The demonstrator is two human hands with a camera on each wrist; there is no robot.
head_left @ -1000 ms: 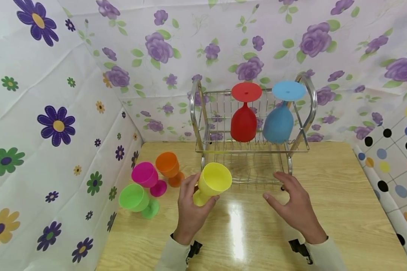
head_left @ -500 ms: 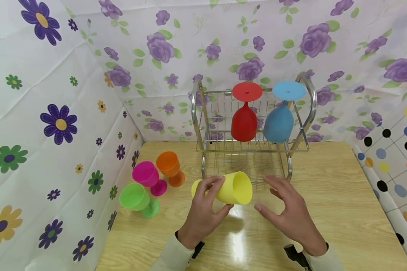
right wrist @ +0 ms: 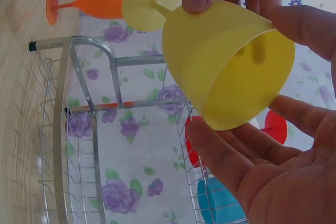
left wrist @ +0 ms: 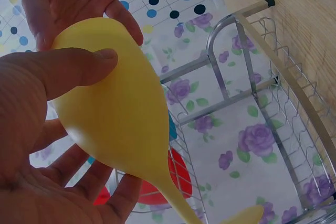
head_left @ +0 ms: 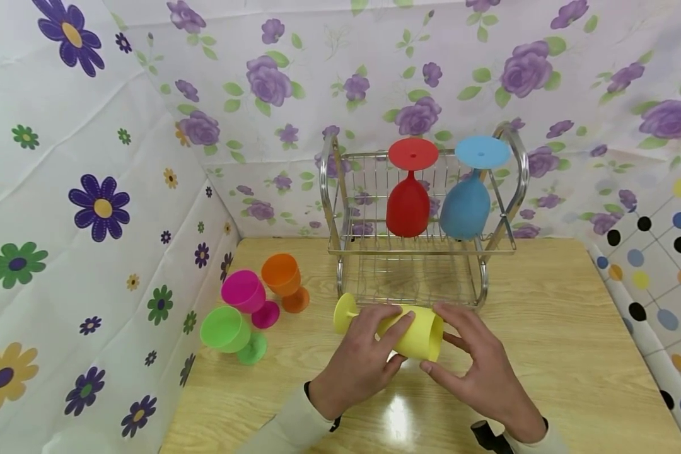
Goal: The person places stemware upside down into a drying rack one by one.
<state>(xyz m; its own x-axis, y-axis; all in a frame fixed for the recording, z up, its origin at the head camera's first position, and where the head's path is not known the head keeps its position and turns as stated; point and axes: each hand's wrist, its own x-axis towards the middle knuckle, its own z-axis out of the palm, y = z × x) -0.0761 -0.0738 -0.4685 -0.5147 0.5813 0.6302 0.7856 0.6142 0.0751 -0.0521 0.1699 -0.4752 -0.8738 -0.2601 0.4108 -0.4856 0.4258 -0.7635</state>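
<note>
A yellow plastic goblet (head_left: 417, 334) lies tilted on its side in the air in front of the rack, its mouth to the right and its round foot to the left. My left hand (head_left: 360, 356) grips the bowl, thumb on one side and fingers on the other, as the left wrist view shows. My right hand (head_left: 485, 372) has its curled fingers and thumb around the rim, touching it from opposite sides; the right wrist view looks into the hollow bowl (right wrist: 252, 77). On the rack, a red goblet (head_left: 408, 208) and a blue goblet (head_left: 466, 208) stand upside down.
A two-tier metal wire rack (head_left: 340, 252) stands against the flowered backdrop. To the left on the wooden table (head_left: 545, 302) stand upright orange (head_left: 280, 275), magenta (head_left: 244, 292) and green (head_left: 225, 330) goblets. Patterned cloth walls border both sides.
The yellow goblet has tipped from nearly upright to sideways and moved right with my left hand. My right hand has moved left and now holds the rim.
</note>
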